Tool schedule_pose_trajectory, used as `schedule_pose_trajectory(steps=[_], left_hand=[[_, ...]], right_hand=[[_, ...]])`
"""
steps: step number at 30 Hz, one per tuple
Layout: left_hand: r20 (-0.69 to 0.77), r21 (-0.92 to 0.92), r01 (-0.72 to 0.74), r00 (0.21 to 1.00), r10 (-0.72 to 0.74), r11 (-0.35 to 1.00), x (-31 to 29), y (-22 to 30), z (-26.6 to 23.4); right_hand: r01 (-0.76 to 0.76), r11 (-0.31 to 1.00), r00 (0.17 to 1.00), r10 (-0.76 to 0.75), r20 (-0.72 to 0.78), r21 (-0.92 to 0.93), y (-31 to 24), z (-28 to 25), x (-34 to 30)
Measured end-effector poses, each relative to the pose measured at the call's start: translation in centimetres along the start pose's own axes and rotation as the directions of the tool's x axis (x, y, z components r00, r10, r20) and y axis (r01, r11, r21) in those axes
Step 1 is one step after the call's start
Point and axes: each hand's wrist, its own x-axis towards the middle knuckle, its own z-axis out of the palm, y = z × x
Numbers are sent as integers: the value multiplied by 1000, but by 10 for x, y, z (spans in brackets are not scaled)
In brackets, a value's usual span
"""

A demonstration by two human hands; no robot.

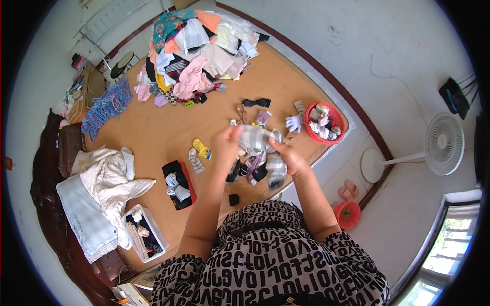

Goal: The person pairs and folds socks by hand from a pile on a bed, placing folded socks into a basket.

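Both hands (228, 140) (287, 154) stretch a grey sock (255, 137) (striped).

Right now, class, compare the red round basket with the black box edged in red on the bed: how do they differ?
The red basket is round with openwork sides; the black box is rectangular with solid walls. The red basket sits at the bed's far right edge, beyond the right hand; the black box lies left of the left hand, nearer the white jacket. Both hold small, mostly pale sock-like items.

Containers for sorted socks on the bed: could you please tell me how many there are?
3: a red basket at the right edge, a black box mid-bed, and a clear bin at the near-left.
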Motion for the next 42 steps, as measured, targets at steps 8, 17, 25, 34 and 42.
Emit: schedule_pose_trajectory(steps=[8,17,25,34,42], left_hand=[[-385,-647,-255,923,-19,719,45,-6,-40],[-432,-218,-355,871,236,909,48,10,-54],[630,-291,152,774,69,945,-1,-32,11],[528,-136,117,849,-29,984,1,-13,-6],[362,-292,7,927,103,956,3,-5,-16]], right_hand=[[192,980,970,-182,-159,45,-8,-4,7],[270,950,952,-240,-188,157,-27,-26,3],[302,743,906,-419,63,598,-54,10,11],[452,806,855,-270,-444,381,-80,16,6],[613,726,778,-484,-402,313,-86,-28,16]])
